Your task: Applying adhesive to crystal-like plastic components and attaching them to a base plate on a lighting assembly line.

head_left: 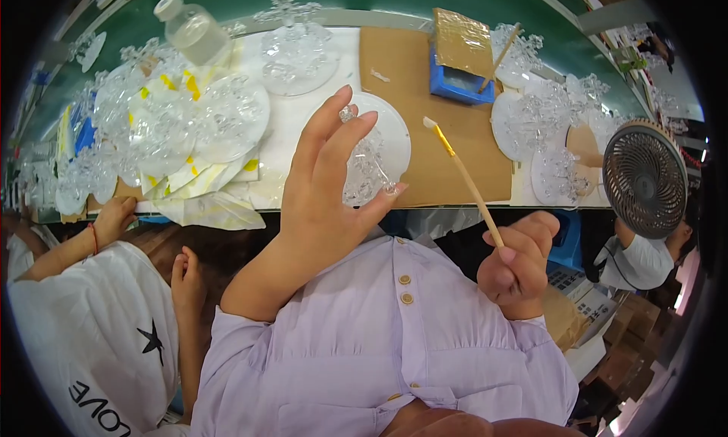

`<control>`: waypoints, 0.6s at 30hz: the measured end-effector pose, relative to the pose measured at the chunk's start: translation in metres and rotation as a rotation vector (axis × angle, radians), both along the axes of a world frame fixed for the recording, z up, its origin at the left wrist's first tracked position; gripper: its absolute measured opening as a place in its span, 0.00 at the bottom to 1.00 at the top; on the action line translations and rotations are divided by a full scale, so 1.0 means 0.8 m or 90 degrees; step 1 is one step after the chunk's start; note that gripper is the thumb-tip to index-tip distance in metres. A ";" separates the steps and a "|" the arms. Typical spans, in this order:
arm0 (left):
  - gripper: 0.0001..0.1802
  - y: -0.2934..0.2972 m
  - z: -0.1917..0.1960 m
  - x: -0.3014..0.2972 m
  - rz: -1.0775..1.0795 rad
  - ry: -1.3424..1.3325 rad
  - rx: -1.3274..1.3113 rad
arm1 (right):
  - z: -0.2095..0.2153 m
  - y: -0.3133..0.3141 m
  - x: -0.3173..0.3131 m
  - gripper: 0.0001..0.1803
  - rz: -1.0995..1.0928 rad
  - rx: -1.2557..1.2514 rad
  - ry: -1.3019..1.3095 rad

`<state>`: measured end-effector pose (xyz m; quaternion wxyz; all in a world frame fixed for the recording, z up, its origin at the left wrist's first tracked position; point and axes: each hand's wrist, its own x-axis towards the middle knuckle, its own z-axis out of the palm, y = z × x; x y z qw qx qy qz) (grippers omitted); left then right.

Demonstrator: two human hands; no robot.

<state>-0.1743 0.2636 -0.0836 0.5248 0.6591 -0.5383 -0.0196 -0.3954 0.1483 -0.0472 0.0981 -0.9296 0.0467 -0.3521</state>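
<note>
My left hand is raised over a clear round disc on the table, gripping a small clear plastic piece between the thumb and fingers. The piece's exact shape is hard to make out against the disc behind it. In my right hand, a thin wooden-handled paintbrush points up and to the left. Its pale bristle tip, above a gold-coloured ferrule, is apart from the clear piece and over a brown cardboard sheet.
Clear plastic ornaments are heaped at left and right. A capped bottle stands behind the left heap. A blue box with a cardboard lid holds a stick. A fan stands at right; a co-worker's hand is at left.
</note>
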 end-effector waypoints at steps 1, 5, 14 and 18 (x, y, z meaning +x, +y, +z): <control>0.44 -0.008 -0.006 -0.002 -0.005 0.016 0.013 | -0.002 -0.004 -0.001 0.11 -0.018 0.022 0.019; 0.43 -0.044 -0.027 -0.008 -0.010 -0.017 0.079 | -0.036 -0.026 -0.003 0.05 -0.012 0.096 -0.029; 0.47 -0.070 -0.034 -0.014 -0.022 -0.006 0.191 | -0.069 -0.052 0.009 0.05 -0.004 0.189 0.012; 0.49 -0.070 -0.034 -0.015 -0.023 -0.006 0.207 | -0.075 -0.052 0.014 0.06 0.020 0.190 0.000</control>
